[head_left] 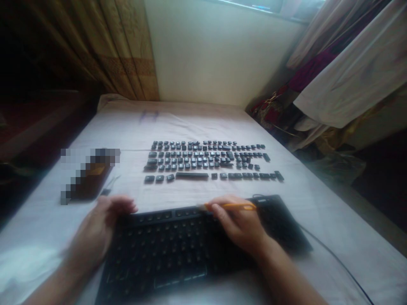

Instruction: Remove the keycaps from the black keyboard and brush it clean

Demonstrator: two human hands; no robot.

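A black keyboard (178, 250) with its keycaps taken off lies on the white sheet in front of me. My left hand (98, 231) rests curled on the keyboard's left upper corner, holding its edge. My right hand (238, 224) lies over the keyboard's upper middle, closed on a thin orange tool (235, 206) that points left along the top row. Beyond the keyboard, several loose black keycaps (210, 161) are laid out in rows in the keyboard's layout, with the long space bar (191, 175) in the front row.
The white sheet (190, 123) covers a bed or table. A brown object (92, 178), partly pixelated, lies left of the keycaps. The keyboard's black cable (337, 260) runs off to the right. Curtains hang behind left; clothes and cloth are piled at right.
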